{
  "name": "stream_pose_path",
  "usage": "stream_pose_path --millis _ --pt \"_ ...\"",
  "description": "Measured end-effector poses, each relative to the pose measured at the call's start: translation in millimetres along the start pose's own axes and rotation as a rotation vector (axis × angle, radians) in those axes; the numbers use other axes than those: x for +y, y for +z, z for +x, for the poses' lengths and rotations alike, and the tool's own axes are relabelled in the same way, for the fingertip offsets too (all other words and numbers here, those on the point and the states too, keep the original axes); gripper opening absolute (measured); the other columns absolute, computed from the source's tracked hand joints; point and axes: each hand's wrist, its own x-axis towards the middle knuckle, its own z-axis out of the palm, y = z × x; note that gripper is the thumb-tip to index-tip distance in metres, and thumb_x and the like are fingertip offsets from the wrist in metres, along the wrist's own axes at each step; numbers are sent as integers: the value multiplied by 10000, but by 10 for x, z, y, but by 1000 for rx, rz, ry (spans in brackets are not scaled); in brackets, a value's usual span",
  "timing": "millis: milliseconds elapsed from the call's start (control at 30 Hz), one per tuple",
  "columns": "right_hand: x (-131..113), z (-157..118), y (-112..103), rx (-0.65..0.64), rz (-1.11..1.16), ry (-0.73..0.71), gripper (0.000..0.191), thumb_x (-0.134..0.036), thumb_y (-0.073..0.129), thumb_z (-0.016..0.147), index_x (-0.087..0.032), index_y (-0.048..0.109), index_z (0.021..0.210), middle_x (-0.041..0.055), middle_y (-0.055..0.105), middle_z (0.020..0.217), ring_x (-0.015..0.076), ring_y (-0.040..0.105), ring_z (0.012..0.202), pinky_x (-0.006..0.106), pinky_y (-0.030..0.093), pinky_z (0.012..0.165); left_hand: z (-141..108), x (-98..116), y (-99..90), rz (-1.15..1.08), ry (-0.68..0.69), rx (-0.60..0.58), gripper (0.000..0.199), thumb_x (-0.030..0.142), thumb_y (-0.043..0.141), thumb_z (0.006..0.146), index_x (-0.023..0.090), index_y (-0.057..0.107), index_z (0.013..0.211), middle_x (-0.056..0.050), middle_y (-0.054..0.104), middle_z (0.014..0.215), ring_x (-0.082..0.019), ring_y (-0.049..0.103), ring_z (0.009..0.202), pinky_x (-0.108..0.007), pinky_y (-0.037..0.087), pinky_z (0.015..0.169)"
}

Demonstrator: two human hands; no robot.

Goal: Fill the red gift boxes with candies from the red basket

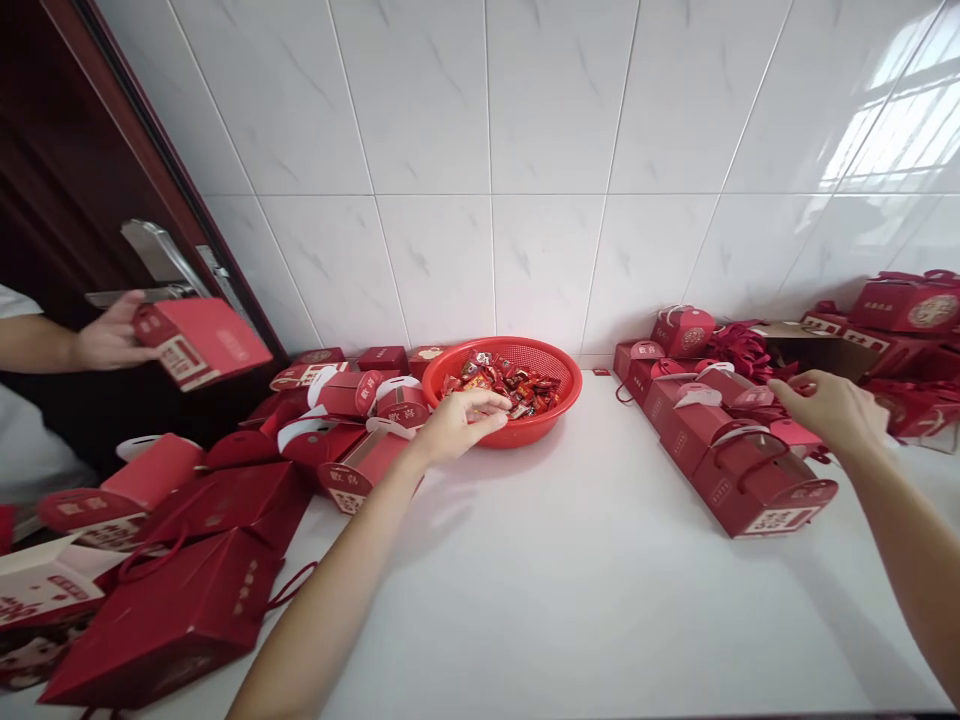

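My left hand (466, 420) hovers at the near rim of a red plastic basket (566, 400), its fingers loosely curved and apart from the thumb, with nothing visible in them. Small wrapped candies (517, 388), red and gold, lie in the basket. On the right, my right hand (836, 410) hangs over the red gift boxes, fingers bent and thumb near the index finger; no object shows in it. Just left of it stands a row of red gift boxes (697, 440) with cord handles. The nearest gift box (765, 490) has a rounded end flap and a pale label.
Red boxes (360, 390) and larger red bags (180, 600) crowd the left side. Another person's hand (112, 335) holds a red box (202, 340) by the door. Ribbons (742, 345), an open carton (817, 350) and more boxes (907, 300) stand at the right, beside the tiled wall.
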Motion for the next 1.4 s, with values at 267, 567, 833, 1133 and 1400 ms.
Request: stream_pose_path --millis 267,567,833,1133,1400 --pt "-758 -434 -546 -129 293 -85 86 -269 686 767 -204 705 820 131 732 905 272 645 903 386 429 841 -365 142 -924 626 -433 83 397 417 652 729 244 718 1080 -57 741 1122 -294 663 1076 -348 509 897" --pt "-1552 -1170 -319 -491 812 -690 176 -391 613 836 -236 697 822 60 759 873 243 700 804 356 541 731 -516 -114 -1258 601 -622 -32 195 299 657 500 229 528 627 30 617 640 -212 606 664 -276 407 564" --pt "-2206 -1804 -153 -827 938 -951 172 -270 591 898 -217 663 1045 73 731 1046 217 698 893 363 537 807 -448 -189 -1191 668 -618 -42 320 336 710 488 240 543 744 18 630 752 -216 601 685 -281 414 594" --pt "-2499 -2046 -111 -920 942 -1047 267 -288 611 921 -229 649 1178 88 686 1134 214 679 917 356 541 793 -430 -145 -1167 752 -626 -58 265 271 617 553 237 574 812 -11 627 824 -226 586 720 -291 409 620" --pt "-2541 -2068 -174 -832 662 -941 257 -344 499 1009 -247 692 1147 90 618 991 245 572 1085 323 478 773 -320 234 -606 623 -212 -325 329 211 482 720 216 670 990 -34 673 942 -217 607 832 -284 458 716"
